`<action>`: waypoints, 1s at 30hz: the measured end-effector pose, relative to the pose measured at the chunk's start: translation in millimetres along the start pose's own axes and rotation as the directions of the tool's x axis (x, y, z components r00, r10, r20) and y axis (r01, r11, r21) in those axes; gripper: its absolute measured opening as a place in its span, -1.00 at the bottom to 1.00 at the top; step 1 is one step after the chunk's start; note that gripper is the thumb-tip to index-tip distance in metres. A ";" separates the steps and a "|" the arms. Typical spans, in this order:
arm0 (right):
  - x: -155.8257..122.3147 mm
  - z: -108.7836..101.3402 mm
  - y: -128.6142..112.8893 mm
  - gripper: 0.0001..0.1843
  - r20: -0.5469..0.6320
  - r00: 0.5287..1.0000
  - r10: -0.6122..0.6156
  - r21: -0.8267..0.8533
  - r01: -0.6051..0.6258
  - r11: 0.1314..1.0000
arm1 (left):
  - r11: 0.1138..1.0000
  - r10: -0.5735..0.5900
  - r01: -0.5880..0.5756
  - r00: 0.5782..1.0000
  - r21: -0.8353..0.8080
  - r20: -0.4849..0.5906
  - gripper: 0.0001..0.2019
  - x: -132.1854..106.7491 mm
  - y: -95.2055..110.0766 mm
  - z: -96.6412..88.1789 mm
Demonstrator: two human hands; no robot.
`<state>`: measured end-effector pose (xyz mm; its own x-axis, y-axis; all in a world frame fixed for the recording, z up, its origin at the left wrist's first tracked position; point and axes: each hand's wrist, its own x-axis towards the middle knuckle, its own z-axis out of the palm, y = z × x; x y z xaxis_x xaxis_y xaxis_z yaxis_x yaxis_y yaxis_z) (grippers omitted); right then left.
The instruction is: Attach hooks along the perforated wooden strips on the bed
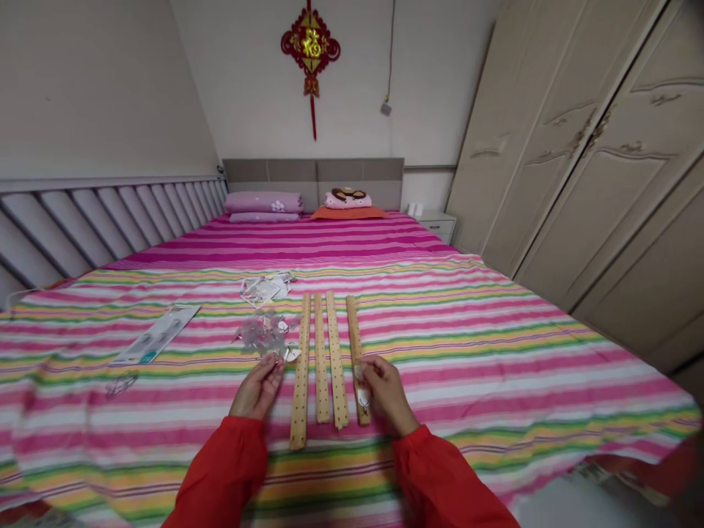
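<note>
My left hand [258,387] is closed, palm side partly up, its fingertips pinching a clear adhesive hook with a white face [292,354] beside the pile. Above those fingers lies a pile of clear hooks [261,332]. My right hand [386,390] is closed in a pinch on a small clear hook [359,372] at the rightmost wooden strip [353,326]. Lower on that strip sits another white-faced hook [364,399] with a metal loop. Three more perforated wooden strips, the longest [300,381] at left, lie roughly parallel between my hands.
A flat clear package [159,336] lies at left, with thin wire-like pieces [121,383] below it. Beyond the pile are crumpled clear wrappers [267,287]. All rest on a striped bedsheet [467,337]. Wardrobes [599,169] stand on the right, a padded bed rail [110,224] on the left.
</note>
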<state>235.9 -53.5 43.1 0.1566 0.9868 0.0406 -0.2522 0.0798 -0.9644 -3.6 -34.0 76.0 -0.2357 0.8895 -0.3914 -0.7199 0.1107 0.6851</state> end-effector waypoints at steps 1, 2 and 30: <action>-2.8 10.8 -4.4 -0.76 0.046 0.999 0.006 -0.017 -0.006 1.000 | 1.000 -0.002 0.002 1.000 0.001 0.015 -0.76 -3.6 -2.9 1.0; -5.2 22.3 -7.9 -0.75 0.088 0.996 0.022 -0.025 -0.020 0.999 | 1.000 -0.005 0.005 0.999 0.008 0.035 -0.77 -7.1 -5.7 2.4; -13.2 70.4 -20.3 -0.60 0.177 0.961 0.213 0.227 -0.250 0.941 | 0.991 0.011 -0.036 0.982 0.130 0.187 -0.86 -36.4 -42.7 20.5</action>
<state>171.7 -58.2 80.5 -0.0721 0.9902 -0.1198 -0.4931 -0.1398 -0.8587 49.1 -62.0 73.5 -0.1175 0.9579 -0.2619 -0.6198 0.1353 0.7730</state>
